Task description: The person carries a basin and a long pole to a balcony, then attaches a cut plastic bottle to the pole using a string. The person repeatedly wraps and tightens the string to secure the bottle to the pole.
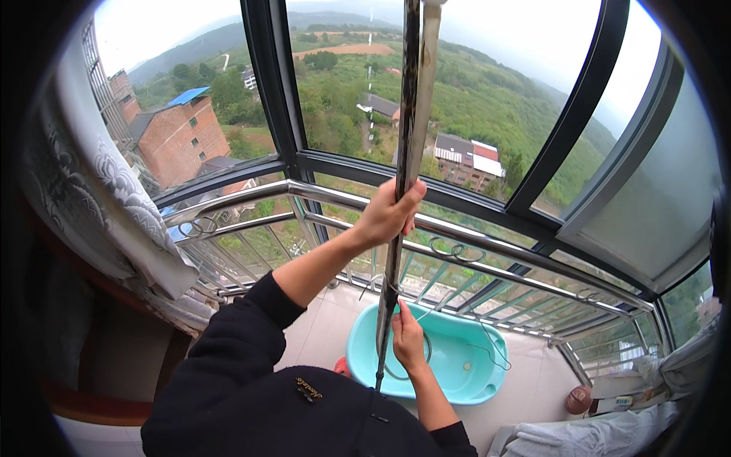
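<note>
A long, dark, worn pole (392,263) stands nearly upright in front of me, with a pale strip or second pole (428,84) along its upper right side. My left hand (390,212) is wrapped round it at about railing height. Lower down, my right hand (407,337) is closed at the pole's right side, thumb pointing up; its fingers are partly hidden. Thin wire loops round the pole just above my right hand. Behind the pole's lower part, a turquoise plastic tub (476,346) sits on the tiled floor with a curved hose or cable in it.
A metal railing (487,263) runs along the dark-framed windows (292,114). A patterned curtain (126,179) hangs at left. At lower right are a brown ball (579,399) and pale cloth (594,433). A small red object (342,367) is beside the tub.
</note>
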### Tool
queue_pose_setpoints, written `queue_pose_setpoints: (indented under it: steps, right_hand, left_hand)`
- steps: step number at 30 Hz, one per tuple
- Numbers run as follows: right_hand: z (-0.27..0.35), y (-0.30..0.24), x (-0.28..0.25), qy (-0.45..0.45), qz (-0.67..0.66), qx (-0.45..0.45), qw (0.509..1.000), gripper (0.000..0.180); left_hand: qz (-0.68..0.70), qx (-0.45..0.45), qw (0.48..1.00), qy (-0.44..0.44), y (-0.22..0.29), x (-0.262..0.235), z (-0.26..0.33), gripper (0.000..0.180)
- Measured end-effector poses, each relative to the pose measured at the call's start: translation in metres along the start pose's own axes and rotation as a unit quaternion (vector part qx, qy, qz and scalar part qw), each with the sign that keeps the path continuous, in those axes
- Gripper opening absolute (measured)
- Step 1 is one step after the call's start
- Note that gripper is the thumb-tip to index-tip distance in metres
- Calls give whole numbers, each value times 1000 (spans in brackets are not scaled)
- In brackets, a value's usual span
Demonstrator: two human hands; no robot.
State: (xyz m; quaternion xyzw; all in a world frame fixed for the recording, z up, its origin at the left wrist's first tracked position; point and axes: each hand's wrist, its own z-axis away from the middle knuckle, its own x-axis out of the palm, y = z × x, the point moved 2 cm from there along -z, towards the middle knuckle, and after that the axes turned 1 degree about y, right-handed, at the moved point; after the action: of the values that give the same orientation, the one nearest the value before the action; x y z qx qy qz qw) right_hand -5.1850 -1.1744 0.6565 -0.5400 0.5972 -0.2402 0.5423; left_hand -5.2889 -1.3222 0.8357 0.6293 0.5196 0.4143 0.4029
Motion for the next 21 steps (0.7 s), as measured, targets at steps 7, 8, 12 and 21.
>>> queue_pose_setpoints:
  steps: [7, 8, 12, 21]
  right_hand:
    - [-33, -30, -7, 104, 204, -113, 967, 41]
    - [-36, -33, -10, 116, 249, -126, 953, 40]
    - [-41, -36, -17, 100, 389, -182, 898, 50]
    - [-41, -55, -31, 62, 431, -230, 870, 45]
  left_hand:
    - [97, 6, 992, -81, 19, -1, -43, 26]
    - [105, 7, 991, -88, 17, 0, -44, 26]
    - [122, -17, 987, -103, 12, -2, -48, 25]
    - [178, -25, 975, -133, 20, -4, -54, 24]
